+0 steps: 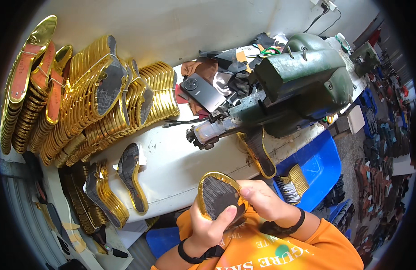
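Observation:
A gold-edged shoe insole (217,198) is held up in front of my orange shirt, its dark, scratched underside facing up. My left hand (208,228) grips it from the left and below, thumb across the dark face. At its right edge, my right hand (265,202) pinches the gold rim between thumb and fingers. The insole's narrow end is partly hidden behind my hands. Another gold-edged insole (260,156) lies beyond my right hand, under the green machine's arm. A single insole (132,177) rests on the white table (172,159), beside a small leaning stack of insoles (106,198).
Tall bundles of gold insoles (88,94) fill the far left. A dark green machine (302,74) stands at the back right, its arm reaching over the table. Near it lie a phone (202,93), fabric scraps and green-handled scissors (270,51). A blue bin (322,164) holds more insoles.

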Action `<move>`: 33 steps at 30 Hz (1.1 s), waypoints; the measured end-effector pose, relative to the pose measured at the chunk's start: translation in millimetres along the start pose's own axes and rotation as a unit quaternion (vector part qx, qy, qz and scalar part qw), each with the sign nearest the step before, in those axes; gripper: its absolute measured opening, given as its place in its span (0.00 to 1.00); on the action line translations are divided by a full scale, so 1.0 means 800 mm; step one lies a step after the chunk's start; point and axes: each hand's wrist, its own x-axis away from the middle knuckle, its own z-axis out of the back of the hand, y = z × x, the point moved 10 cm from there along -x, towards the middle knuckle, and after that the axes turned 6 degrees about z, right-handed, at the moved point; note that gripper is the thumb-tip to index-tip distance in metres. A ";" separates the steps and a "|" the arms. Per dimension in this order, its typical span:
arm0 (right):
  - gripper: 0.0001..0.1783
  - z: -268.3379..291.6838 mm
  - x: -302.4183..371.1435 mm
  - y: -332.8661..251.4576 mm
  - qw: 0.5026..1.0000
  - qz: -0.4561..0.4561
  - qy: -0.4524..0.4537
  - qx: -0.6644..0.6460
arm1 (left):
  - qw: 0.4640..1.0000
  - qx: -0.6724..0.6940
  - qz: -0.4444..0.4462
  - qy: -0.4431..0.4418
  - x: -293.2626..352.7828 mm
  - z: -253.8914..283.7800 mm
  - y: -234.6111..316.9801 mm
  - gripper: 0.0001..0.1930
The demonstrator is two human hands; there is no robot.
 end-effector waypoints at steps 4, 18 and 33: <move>0.13 -0.004 -0.001 -0.015 0.994 0.031 0.006 0.103 | 0.974 0.208 -0.003 -0.084 -0.006 -0.008 -0.023 0.40; 0.09 -0.019 0.003 -0.027 0.998 0.060 0.002 -0.007 | 0.986 0.127 0.000 -0.105 -0.008 0.014 -0.010 0.39; 0.18 -0.086 0.050 -0.097 0.611 0.421 0.066 0.667 | 0.967 -0.196 -0.161 -0.023 -0.004 0.008 0.032 0.42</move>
